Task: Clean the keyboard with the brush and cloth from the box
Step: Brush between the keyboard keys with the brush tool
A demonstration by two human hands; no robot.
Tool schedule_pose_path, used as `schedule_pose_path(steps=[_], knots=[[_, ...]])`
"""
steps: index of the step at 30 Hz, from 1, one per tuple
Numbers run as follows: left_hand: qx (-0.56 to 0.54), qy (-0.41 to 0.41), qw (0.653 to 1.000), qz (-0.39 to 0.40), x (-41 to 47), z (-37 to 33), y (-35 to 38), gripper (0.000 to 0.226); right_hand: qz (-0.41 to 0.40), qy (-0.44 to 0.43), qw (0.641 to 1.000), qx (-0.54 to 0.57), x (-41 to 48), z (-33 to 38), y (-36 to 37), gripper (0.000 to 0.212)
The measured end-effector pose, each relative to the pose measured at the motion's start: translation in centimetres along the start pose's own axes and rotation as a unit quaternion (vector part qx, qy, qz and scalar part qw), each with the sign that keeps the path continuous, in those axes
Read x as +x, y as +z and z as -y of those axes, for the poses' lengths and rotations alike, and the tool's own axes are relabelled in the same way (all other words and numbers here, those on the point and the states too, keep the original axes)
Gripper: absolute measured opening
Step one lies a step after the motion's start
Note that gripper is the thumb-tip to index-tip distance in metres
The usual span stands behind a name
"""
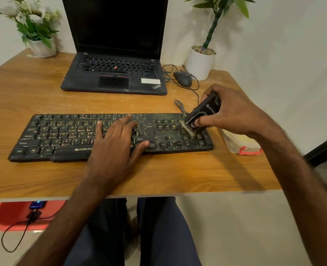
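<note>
The right grip (233, 110) is clamped round the black brush (204, 112), its bristles on the keyboard (62, 135) at its right end, centre-right of frame, while the left grip (114, 144) lies flat, fingers apart, mid-keyboard on the worktop (43, 89), with the box (241, 144) just right.

I count one keyboard (62, 135), one brush (203, 114), one box (241, 144) and two hands, a left hand (116, 143) and a right hand (233, 110). I also see one laptop (116, 73), one mouse (182, 78), one table (24, 96) and two plants, a flowering plant (41, 35) and a leafy plant (201, 62).
</note>
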State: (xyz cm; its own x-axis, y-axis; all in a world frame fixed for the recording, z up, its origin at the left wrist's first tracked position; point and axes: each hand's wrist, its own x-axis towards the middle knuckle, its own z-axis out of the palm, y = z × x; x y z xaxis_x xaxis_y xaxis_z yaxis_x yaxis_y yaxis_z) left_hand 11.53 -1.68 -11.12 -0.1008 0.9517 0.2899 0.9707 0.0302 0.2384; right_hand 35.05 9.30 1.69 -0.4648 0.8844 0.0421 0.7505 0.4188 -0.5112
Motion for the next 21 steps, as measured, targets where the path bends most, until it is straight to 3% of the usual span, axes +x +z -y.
schedule_pose_path(steps=[7,13,18,21], knots=[[0.000,0.000,1.000,0.000,0.0,0.1,0.1,0.080,0.079,-0.025,0.997,0.007,0.7,1.5,4.1,0.056],[-0.009,0.000,1.000,0.000,0.0,0.2,0.1,0.082,-0.053,0.000,0.995,-0.082,2.9,0.7,3.4,0.066],[-0.006,-0.002,1.000,0.001,0.0,0.3,0.1,0.082,0.079,0.003,0.995,0.054,2.5,1.8,5.0,0.055],[-0.014,-0.001,1.000,-0.004,-0.1,0.4,0.1,0.081,0.003,-0.013,0.997,-0.078,3.2,1.9,4.5,0.062]])
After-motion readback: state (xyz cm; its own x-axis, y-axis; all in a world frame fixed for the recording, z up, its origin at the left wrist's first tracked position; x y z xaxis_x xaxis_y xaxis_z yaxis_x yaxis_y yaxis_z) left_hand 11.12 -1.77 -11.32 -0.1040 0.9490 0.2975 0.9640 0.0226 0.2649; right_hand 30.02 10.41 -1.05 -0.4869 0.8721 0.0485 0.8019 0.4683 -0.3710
